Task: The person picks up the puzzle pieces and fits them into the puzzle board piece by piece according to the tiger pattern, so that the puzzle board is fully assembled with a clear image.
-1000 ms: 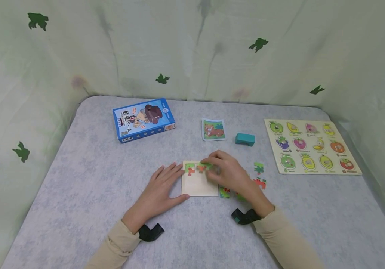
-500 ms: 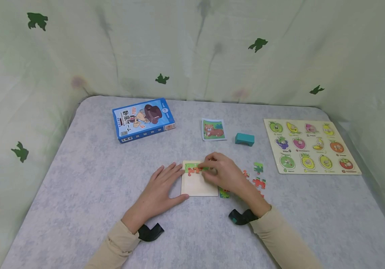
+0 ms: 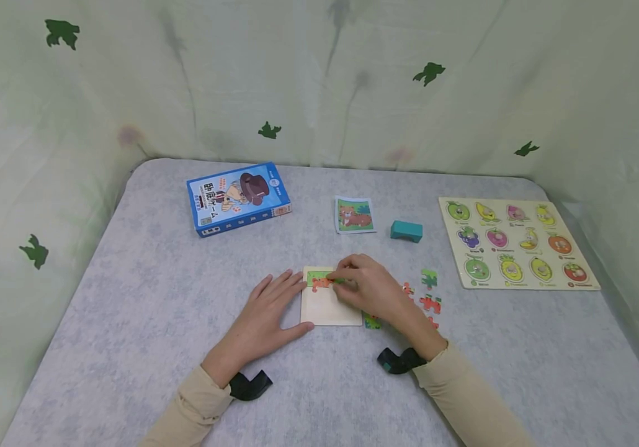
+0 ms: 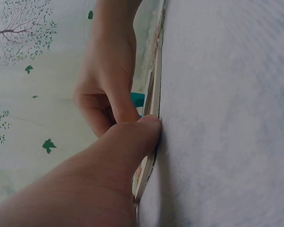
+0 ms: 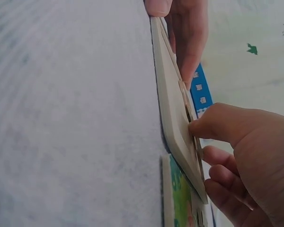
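A small square wooden puzzle board [image 3: 330, 310] lies on the table between the two hands. My left hand [image 3: 263, 326] rests spread at its left side, fingertips and thumb touching the edge; the left thumb [image 4: 149, 127] is against the rim in the left wrist view. Along the board's top edge sit green-and-orange jigsaw pieces [image 3: 317, 277]. My right hand [image 3: 372, 288] reaches over the upper right of the board and pinches a jigsaw piece there, mostly hidden by its fingers. In the right wrist view the right thumb [image 5: 210, 124] touches that row from the near side.
Loose jigsaw pieces [image 3: 430, 303] lie right of the board, partly under the right forearm. Behind are a bear picture card [image 3: 355, 215], a teal block [image 3: 406, 231] and a blue game box [image 3: 238, 198]. A fruit puzzle board [image 3: 520, 245] lies at the right.
The right hand has shifted slightly left with the pinched piece. The gap between that piece and the corner piece has closed. The left hand has stayed in place.
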A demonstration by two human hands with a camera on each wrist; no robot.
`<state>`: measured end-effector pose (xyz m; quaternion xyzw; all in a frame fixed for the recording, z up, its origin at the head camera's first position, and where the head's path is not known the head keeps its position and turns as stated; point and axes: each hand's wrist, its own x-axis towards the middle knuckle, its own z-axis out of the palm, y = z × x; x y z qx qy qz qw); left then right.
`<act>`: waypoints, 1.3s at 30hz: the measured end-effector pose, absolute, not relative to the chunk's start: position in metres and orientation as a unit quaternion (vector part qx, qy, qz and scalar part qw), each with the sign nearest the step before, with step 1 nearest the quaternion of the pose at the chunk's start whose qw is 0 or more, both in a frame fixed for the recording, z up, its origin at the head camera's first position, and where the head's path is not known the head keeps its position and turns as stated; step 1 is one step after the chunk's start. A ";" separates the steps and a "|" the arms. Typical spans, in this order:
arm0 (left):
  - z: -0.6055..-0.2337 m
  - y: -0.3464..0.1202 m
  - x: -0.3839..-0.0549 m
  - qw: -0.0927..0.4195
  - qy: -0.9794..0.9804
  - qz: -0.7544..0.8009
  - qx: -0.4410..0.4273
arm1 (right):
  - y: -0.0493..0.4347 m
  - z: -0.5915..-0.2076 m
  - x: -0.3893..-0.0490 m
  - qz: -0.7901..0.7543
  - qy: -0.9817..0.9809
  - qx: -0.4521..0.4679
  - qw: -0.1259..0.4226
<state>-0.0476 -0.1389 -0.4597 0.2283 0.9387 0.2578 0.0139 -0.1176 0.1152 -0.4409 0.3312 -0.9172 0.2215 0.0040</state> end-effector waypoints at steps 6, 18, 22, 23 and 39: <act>-0.460 -0.139 -0.048 0.015 0.938 0.260 0.228 | 0.114 -0.442 -0.117 0.218 -0.919 0.328 0.000; -0.459 -0.139 -0.049 0.013 0.938 0.263 0.228 | 0.113 -0.443 -0.116 0.212 -0.920 0.328 0.004; -0.459 -0.138 -0.048 0.013 0.937 0.264 0.227 | 0.113 -0.443 -0.116 0.212 -0.920 0.329 0.007; -0.459 -0.138 -0.048 0.013 0.937 0.264 0.227 | 0.113 -0.443 -0.116 0.213 -0.920 0.329 0.008; -0.460 -0.139 -0.048 0.007 0.936 0.265 0.229 | 0.115 -0.437 -0.116 0.233 -0.917 0.324 -0.010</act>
